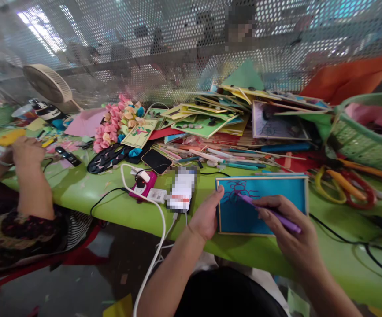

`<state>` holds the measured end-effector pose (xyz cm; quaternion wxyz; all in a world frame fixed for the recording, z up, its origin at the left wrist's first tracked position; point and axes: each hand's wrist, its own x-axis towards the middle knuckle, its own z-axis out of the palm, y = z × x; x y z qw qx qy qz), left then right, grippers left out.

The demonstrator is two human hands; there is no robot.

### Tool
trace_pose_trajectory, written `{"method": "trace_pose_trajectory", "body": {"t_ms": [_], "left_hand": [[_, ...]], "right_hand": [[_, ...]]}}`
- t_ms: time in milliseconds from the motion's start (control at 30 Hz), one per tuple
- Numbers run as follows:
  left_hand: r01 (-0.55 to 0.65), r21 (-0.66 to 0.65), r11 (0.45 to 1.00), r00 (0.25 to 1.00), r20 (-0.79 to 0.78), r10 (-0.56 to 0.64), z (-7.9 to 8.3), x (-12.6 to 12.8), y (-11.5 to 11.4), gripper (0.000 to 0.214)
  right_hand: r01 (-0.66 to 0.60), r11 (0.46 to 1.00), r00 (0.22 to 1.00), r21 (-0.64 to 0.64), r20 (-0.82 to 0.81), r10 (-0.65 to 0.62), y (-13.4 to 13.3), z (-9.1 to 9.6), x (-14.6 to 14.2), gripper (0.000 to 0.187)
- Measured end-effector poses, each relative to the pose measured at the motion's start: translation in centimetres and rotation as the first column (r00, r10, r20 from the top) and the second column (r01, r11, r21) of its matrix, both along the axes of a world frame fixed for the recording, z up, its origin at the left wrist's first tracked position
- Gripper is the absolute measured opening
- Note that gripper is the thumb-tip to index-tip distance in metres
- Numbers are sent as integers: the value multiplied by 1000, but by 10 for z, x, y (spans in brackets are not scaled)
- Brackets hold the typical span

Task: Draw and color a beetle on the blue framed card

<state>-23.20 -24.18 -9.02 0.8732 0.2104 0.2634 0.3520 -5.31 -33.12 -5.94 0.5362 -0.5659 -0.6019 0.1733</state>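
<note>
A blue card (286, 193) edged with thin pale sticks lies before me on the green table. Gripping its left edge is my left hand (207, 214), thumb on the frame and the other fingers mostly hidden behind or under it. My right hand (288, 222) is closed around a purple marker (282, 216), whose tip meets the card's upper left part. Dark reddish lines (239, 189) there form a flower-like drawing. To the left of the card, a phone (181, 191) with a lit, blurred screen lies plugged into a cable.
A purple power strip (141, 187) trails cables over the table edge. Behind lie pens (210, 156) and stacked decorated cards (207, 125). Scissors (349, 187) and a green basket (369, 145) stand right. Another person's hands (28, 152) work at left, near a fan (47, 83).
</note>
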Motion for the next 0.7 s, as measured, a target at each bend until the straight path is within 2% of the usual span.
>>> {"method": "trace_pose_trajectory", "body": {"t_ms": [367, 567, 700], "left_hand": [[11, 12, 1000, 1000, 15, -11, -2, 0, 0, 61], [3, 19, 1000, 1000, 28, -3, -1, 0, 0, 62], [12, 19, 1000, 999, 37, -12, 0, 1, 1, 62]], "right_hand": [[-70, 998, 997, 3, 27, 69, 1, -1, -1, 10], [-30, 999, 999, 15, 12, 30, 2, 0, -1, 10], [-69, 998, 997, 3, 17, 69, 2, 1, -1, 11]]}}
